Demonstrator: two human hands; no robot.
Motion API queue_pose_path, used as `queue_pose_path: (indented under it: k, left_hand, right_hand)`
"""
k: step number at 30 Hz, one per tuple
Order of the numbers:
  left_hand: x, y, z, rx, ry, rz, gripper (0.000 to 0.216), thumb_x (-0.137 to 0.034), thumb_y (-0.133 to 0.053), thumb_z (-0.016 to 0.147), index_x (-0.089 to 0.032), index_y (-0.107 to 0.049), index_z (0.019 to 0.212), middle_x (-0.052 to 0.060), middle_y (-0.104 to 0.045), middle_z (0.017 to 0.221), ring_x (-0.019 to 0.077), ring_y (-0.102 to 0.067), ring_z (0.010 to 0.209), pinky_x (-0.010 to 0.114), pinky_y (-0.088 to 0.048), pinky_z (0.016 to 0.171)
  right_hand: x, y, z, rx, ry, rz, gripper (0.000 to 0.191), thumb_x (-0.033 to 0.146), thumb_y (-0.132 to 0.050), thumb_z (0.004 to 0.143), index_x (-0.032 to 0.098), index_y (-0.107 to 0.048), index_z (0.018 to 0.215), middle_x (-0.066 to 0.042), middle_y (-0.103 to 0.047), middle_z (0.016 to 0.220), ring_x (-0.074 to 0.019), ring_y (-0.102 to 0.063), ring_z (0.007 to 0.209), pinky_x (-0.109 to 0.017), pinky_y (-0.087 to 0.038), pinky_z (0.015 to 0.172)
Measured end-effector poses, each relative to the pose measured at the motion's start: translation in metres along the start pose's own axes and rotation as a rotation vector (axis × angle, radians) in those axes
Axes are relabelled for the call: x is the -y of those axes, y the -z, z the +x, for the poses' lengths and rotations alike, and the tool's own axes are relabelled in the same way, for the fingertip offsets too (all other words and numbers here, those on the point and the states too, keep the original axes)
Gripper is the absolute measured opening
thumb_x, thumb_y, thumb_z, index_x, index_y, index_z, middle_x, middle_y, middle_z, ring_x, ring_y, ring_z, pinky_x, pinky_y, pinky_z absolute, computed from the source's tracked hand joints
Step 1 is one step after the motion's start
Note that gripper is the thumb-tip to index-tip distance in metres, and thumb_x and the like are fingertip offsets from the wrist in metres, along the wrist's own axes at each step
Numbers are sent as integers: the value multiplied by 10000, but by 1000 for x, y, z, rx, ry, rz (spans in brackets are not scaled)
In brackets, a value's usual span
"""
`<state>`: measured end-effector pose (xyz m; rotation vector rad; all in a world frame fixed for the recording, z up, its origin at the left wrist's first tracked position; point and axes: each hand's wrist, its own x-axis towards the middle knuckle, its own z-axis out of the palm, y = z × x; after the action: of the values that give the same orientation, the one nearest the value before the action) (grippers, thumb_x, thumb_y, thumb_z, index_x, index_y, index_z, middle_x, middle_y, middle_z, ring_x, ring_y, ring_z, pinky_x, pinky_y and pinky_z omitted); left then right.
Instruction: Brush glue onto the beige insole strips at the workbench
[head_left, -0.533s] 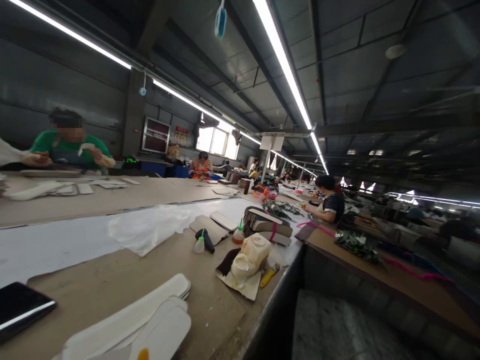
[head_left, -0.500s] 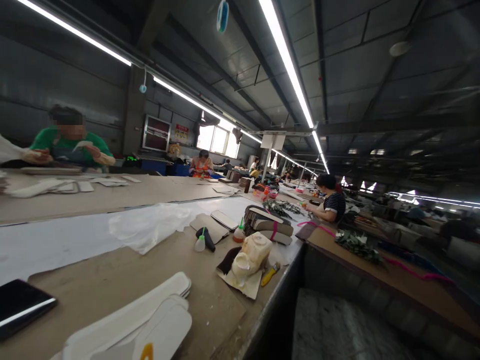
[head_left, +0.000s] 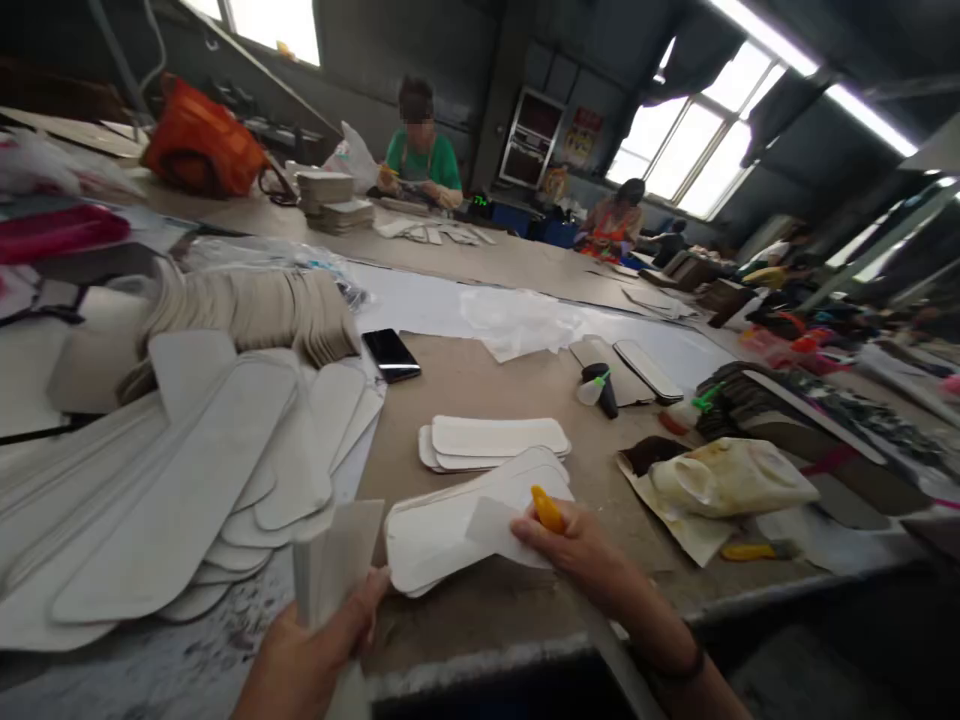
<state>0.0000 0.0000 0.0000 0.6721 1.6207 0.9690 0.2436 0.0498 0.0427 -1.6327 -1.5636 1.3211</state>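
My left hand (head_left: 315,645) is closed on a thin stack of grey-white card pieces (head_left: 330,565), held upright at the table's near edge. My right hand (head_left: 581,550) grips a yellow tool (head_left: 547,508) and presses a small white piece (head_left: 495,530) onto a pile of long white insole-shaped boards (head_left: 450,525). A second small pile of white boards (head_left: 491,440) lies just beyond.
A big fan of long white boards (head_left: 187,480) and a row of beige pieces (head_left: 255,305) fill the left. A black phone (head_left: 391,354), a glue bottle (head_left: 589,390) and a stained jug (head_left: 731,478) lie on the brown table (head_left: 465,375). Other people work at the far side.
The view has swung from the ceiling and the far hall down to the table. Both hands have come into view with the card pieces and the yellow tool.
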Motion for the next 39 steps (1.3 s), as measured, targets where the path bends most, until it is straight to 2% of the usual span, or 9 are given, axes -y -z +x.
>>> queue_pose_path:
  k: [2, 5, 9, 12, 18, 25, 32, 35, 39]
  left_hand:
    - [-10, -1, 7, -29, -18, -22, 498, -685, -734, 513, -229, -536, 532, -21, -525, 493, 189, -492, 553, 318, -402, 584]
    - [-17, -4, 13, 5, 0, 10, 490, -682, -702, 514, -219, -559, 587, -24, -525, 499, 179, -475, 532, 311, -400, 557]
    - [-13, -6, 18, 77, 50, 25, 466, -594, -709, 579, -178, -608, 763, -33, -554, 521, 164, -479, 527, 289, -381, 533]
    - [-11, -8, 22, 94, 70, 41, 428, -529, -715, 574, -171, -612, 784, -45, -546, 502, 155, -475, 510, 279, -363, 520]
    - [-17, -12, 24, 89, 111, 69, 411, -547, -715, 500, -197, -586, 672, -36, -544, 471, 156, -463, 497, 286, -358, 518]
    - [-20, -12, 23, 87, 121, 93, 408, -563, -704, 487, -199, -584, 628, -15, -565, 477, 165, -485, 512, 295, -379, 540]
    - [-8, -12, 38, 101, 83, 169, 475, -645, -711, 483, -201, -567, 572, -24, -527, 426, 150, -435, 463, 288, -316, 501]
    - [-4, -11, 41, 98, 60, 201, 476, -655, -705, 487, -203, -568, 549, -13, -540, 437, 157, -438, 465, 293, -313, 500]
    - [-9, -9, 38, 84, 50, 235, 498, -689, -690, 473, -208, -563, 493, 14, -560, 454, 179, -473, 490, 312, -352, 533]
  right_hand:
    - [0, -4, 15, 172, 25, -108, 411, 536, -582, 780, 197, -436, 598, 65, -341, 585, -87, -297, 562, -242, -252, 518]
    - [7, -15, 36, 370, 27, -239, 356, 442, -566, 800, 199, -418, 587, 66, -333, 578, -87, -291, 554, -244, -234, 512]
    - [25, -25, 57, 465, -2, -406, 301, 365, -625, 804, 183, -490, 605, 71, -404, 569, -90, -347, 550, -236, -258, 522]
    - [35, -30, 65, 501, -3, -513, 279, 358, -649, 825, 165, -573, 638, 65, -450, 578, -94, -382, 555, -235, -268, 538]
    - [39, -43, 72, 482, -5, -690, 219, 341, -658, 854, 155, -685, 743, 34, -538, 605, -115, -441, 569, -242, -259, 534]
    - [41, -47, 75, 474, 20, -821, 245, 383, -639, 876, 156, -732, 871, -34, -687, 729, -153, -563, 628, -245, -295, 541]
    - [43, -53, 71, 456, 64, -931, 285, 431, -616, 889, 173, -734, 924, -74, -732, 833, -211, -652, 755, -259, -319, 562]
    - [42, -39, 59, 422, 107, -978, 252, 407, -618, 892, 177, -722, 891, -78, -732, 852, -230, -659, 795, -272, -299, 565]
    - [25, 9, 37, 241, 21, -974, 191, 322, -567, 923, 177, -688, 893, -62, -715, 872, -212, -641, 806, -268, -331, 621]
